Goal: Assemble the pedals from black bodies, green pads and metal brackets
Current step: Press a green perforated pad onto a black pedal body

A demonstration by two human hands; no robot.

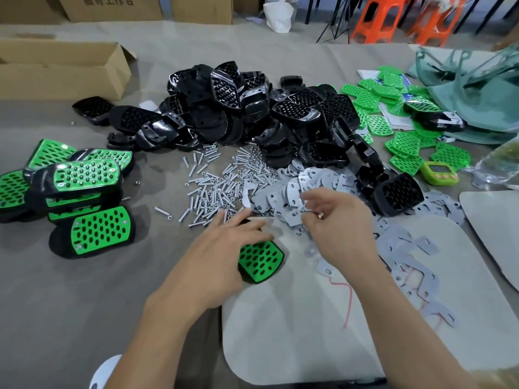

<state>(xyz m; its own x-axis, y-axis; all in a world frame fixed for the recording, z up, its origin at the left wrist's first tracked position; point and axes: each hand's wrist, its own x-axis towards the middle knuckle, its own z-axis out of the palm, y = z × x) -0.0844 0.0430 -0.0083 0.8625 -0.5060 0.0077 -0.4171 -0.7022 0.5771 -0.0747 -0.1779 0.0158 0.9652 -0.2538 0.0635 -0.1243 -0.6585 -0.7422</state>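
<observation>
Grey cloth table [84, 290] | boxes [112, 7], orange stools [376, 21] behind | left fingers [247, 228] flat on pedal [261, 259] | right fingers [311, 197] above brackets [289, 189], pinch unclear

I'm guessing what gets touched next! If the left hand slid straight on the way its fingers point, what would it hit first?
Probably the pile of grey metal brackets, just beyond the fingertips of the left hand. The loose screws lie slightly to the left, so it's close.
</observation>
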